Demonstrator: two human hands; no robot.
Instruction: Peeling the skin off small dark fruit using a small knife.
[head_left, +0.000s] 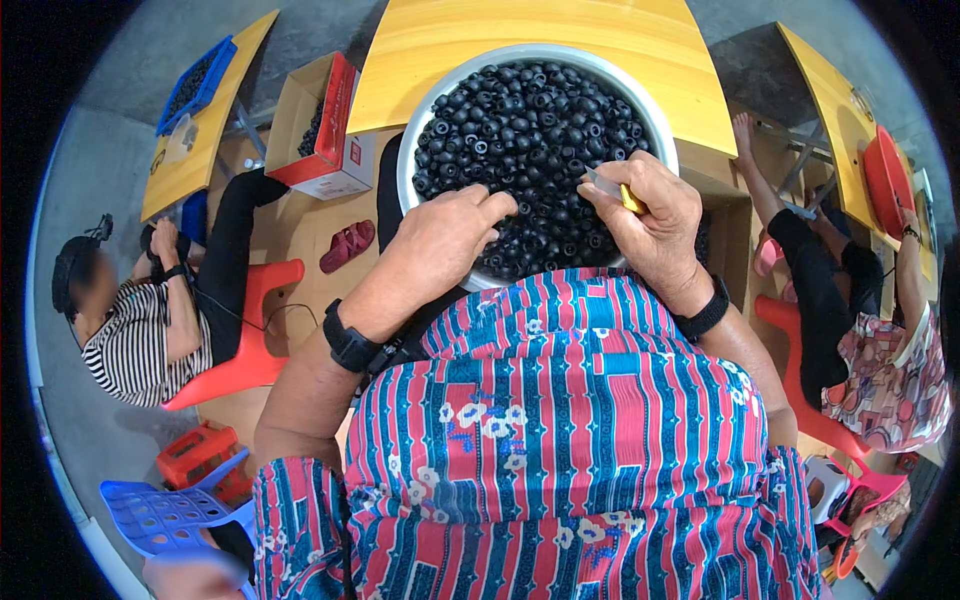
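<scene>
In front of me stands a wide, pale metal basin (407,165), heaped with small black round pieces (530,130), many showing a hole in one end. My left hand (445,240) is over its left side, fingers curled down among the pieces; what they pinch, if anything, is hidden. Over the right side, my right hand (650,215) is closed round a small knife (632,200) with a yellow handle. Its short, light blade (603,184) points left, above the pieces. A dark band circles each of my wrists.
A yellow table (540,22) lies beyond the basin. At left are an open carton (318,125) of black pieces, a blue crate (197,85) and a seated person (150,320). At right another person (890,370) sits near a red basin (882,180).
</scene>
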